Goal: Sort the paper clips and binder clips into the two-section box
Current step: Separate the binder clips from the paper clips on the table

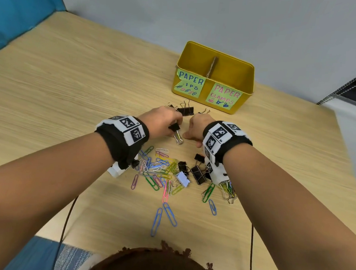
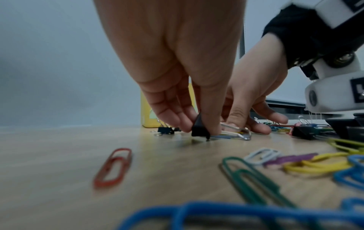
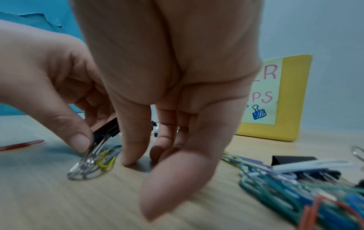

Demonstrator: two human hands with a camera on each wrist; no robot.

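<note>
My left hand (image 1: 173, 124) pinches a small black binder clip (image 1: 174, 126) just above the table, silver handles pointing toward me. The left wrist view has the left hand (image 2: 199, 129) holding the clip (image 2: 198, 130) by its black body. Yellow and blue paper clips (image 3: 107, 157) are caught under the clip's handles. My right hand (image 1: 188, 133) stands just right of it, fingers (image 3: 130, 158) straight down on the wood, holding nothing. The yellow two-section box (image 1: 246, 91) sits behind the hands, labelled for paper clips on the left and paper clamps on the right.
A heap of coloured paper clips (image 1: 158, 167) lies under my wrists, beside black binder clips (image 1: 198, 174) and a white one (image 1: 182, 178). More black binder clips (image 1: 186, 110) lie between my hands and the box. Loose blue paper clips (image 1: 168, 214) lie nearer me.
</note>
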